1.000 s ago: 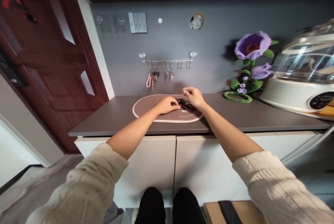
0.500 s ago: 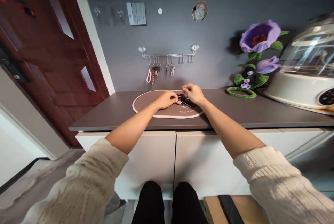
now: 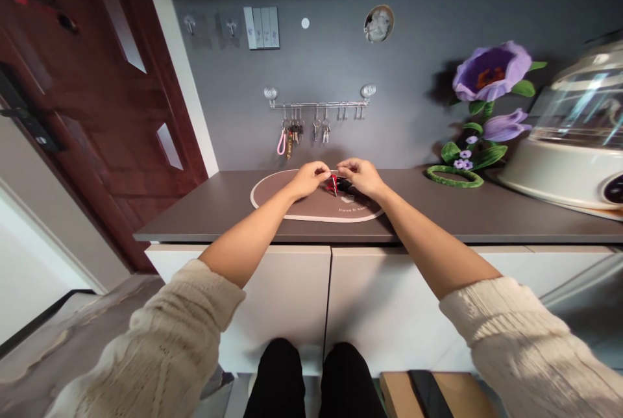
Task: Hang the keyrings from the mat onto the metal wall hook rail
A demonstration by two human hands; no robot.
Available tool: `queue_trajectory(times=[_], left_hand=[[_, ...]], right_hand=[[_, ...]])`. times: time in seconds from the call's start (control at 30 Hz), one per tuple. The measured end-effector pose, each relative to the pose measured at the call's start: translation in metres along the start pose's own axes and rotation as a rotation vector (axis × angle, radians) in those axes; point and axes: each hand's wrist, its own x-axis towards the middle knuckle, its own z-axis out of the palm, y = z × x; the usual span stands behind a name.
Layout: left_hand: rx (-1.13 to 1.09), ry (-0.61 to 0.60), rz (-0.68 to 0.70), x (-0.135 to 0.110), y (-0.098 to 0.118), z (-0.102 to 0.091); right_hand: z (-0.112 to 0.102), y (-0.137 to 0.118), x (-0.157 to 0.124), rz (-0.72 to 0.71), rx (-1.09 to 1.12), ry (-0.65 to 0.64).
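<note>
Left hand [image 3: 311, 179] first, over the oval mat [image 3: 272, 192]: thumb and forefinger pressed together, pinching what looks like the end of a thin pale piece [image 3: 333, 171], perhaps part of a key ring. Facing it, also over the mat, the right hand [image 3: 361, 176] curls its fingertips towards the other end; whether they grip it or merely touch, I cannot tell. And there, above the mat's middle, a red-and-silver bunch [image 3: 333, 185], apparently keys, hangs just below the fingertips, with a dark bunch [image 3: 343, 184] beside it, part hidden by the right hand!

Now, the danger. That hold is all fingertip, so if the pale piece is a springy ring, it could snap out of the pinch and drop everything onto the mat. The mat lies close to the front of the counter [image 3: 438, 217], so a small part that bounces could skip past the mat's near edge and down in front of the cabinet doors [image 3: 272, 301] below. Snagging looks possible too: two bunches this close above the mat could tangle, and a pull from one hand might drag both. Poor sight adds to it, since the fingers cover the joint. Behind and above the mat, keys [image 3: 294, 132] hang on a rail [image 3: 316, 105], well apart from both hands.
</note>
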Motion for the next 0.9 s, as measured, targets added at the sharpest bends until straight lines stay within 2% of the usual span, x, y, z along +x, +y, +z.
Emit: queue_trajectory(times=[0.13,0.33,0.6,0.9], left_hand=[[-0.16,0.048,-0.064,0.0,0.003,-0.001],[-0.241,0.158,-0.099,0.002,0.005,-0.005],[-0.411,0.166,-0.193,0.006,-0.001,-0.006],[-0.546,0.13,-0.208,0.006,-0.003,-0.003]], right_hand=[[0.0,-0.006,-0.002,0.004,0.117,-0.059],[0.0,-0.019,-0.008,0.004,0.249,-0.155],[0.004,-0.021,-0.007,0.03,0.435,-0.159],[0.009,-0.022,-0.008,0.012,0.421,-0.175]])
